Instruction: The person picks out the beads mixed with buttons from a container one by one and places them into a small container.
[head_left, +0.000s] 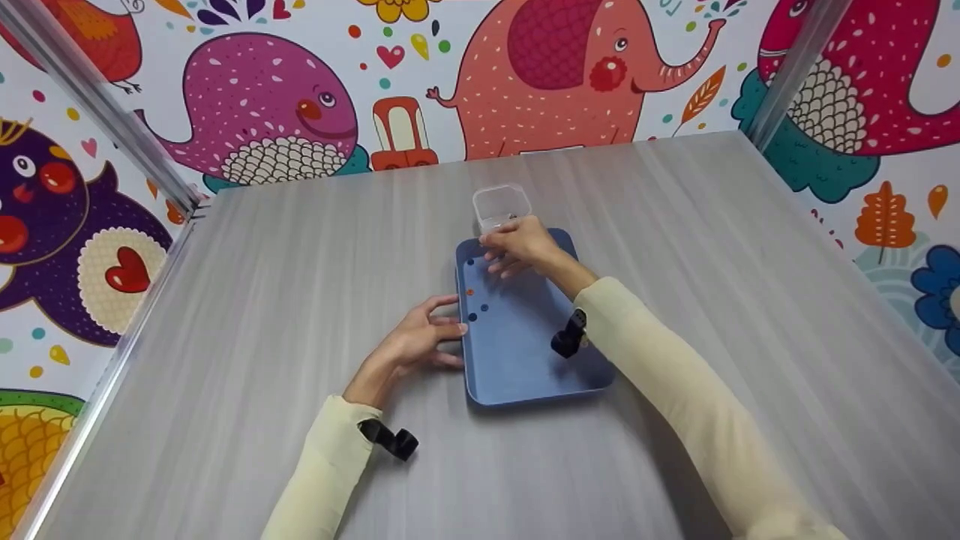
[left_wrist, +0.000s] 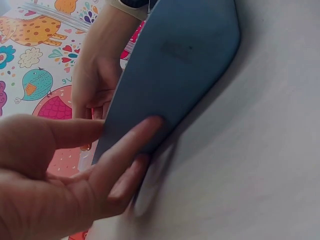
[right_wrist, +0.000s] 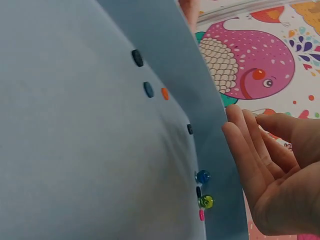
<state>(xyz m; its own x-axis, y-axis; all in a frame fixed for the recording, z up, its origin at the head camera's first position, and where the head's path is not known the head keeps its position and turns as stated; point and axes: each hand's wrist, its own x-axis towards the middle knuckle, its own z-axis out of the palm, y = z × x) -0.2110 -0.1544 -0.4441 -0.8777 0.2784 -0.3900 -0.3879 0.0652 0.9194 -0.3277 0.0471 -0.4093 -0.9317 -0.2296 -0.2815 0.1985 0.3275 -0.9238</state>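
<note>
A blue tray point(head_left: 525, 360) lies on the table. My left hand point(head_left: 424, 334) grips its left side, thumb on the rim and fingers against the outer wall, as the left wrist view shows. Dark discs point(right_wrist: 137, 58), a blue disc point(right_wrist: 148, 89) and an orange disc point(right_wrist: 165, 93) lie in the tray. Farther along are a blue glass bead point(right_wrist: 202, 176), a yellow-green bead point(right_wrist: 206, 201) and a pink disc point(right_wrist: 201, 215). Above the tray's far end, my right hand point(head_left: 523, 244) pinches a small amber thing point(left_wrist: 86, 147), mostly hidden by the fingers.
A clear plastic box point(head_left: 501, 199) stands just beyond the tray's far edge, with something small and dark inside. The grey table point(head_left: 337, 247) reaches back to walls printed with cartoon animals point(head_left: 262, 97). A metal post point(head_left: 799, 67) stands at the back right corner.
</note>
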